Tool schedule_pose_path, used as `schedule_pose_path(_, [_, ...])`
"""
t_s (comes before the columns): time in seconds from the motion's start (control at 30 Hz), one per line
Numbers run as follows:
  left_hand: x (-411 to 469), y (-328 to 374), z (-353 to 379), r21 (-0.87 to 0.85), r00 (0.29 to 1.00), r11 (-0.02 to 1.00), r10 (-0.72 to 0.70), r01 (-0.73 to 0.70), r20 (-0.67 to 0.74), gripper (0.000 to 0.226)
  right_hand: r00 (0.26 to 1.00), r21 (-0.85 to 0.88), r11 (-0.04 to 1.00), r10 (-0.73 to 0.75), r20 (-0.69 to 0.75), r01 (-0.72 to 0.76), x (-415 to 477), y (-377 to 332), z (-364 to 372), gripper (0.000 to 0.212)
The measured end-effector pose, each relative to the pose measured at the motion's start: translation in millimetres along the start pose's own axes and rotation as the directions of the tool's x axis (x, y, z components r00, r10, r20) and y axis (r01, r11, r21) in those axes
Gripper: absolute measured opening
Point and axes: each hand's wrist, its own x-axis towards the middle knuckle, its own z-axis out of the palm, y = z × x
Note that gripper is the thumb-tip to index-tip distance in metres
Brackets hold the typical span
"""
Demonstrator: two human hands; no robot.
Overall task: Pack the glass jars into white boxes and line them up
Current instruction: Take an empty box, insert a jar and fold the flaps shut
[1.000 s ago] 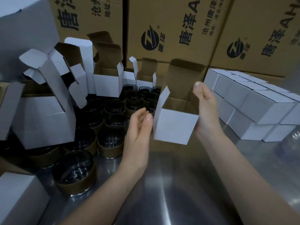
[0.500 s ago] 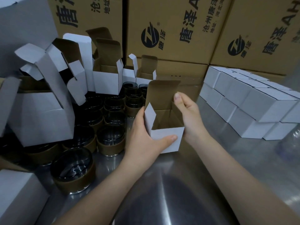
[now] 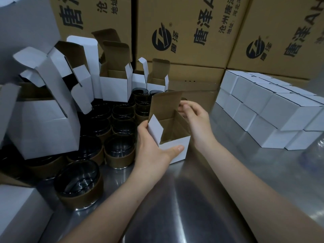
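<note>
Both hands are clamped on one open white box standing on the surface, mouth up, its long axis upright; the left hand grips the near-left corner, thumb across the front, and the right hand pinches the far-right flap. The glass jars crowd just left of the left hand, so that hand seems nearer for the pick; packed boxes line up right of the right hand.

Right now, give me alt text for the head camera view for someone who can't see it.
Two bare hands hold an open, empty white box on a steel table: left hand grips its front, right hand its far side. Glass jars with brown bands cluster left; closed white boxes are stacked right.
</note>
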Motion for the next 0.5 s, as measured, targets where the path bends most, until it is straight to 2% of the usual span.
schedule_pose_path(0.07, [0, 0, 1, -0.006, 1.0, 1.0, 0.003, -0.003, -0.012, 0.101, 1.0, -0.067, 0.998, 0.012, 0.013, -0.011, 6, 6, 1, 0.021])
schedule_pose_path(0.2, [-2, 1, 2, -0.014, 0.999, 1.0, -0.001, 0.001, -0.032, 0.101, 0.988, -0.207, 0.975, 0.106, 0.116, -0.08, 18, 15, 6, 0.044])
schedule_pose_path(0.3, [-3, 1, 4, -0.003, 0.999, 1.0, 0.002, -0.002, -0.051, 0.101, 0.97, -0.198, 0.971, 0.167, 0.176, -0.131, 25, 19, 13, 0.054])
schedule_pose_path(0.5, [-4, 0, 5, 0.02, 0.997, 1.0, 0.003, -0.002, -0.075, 0.103, 0.971, -0.329, 0.942, 0.139, 0.197, -0.068, 36, 26, 22, 0.04])
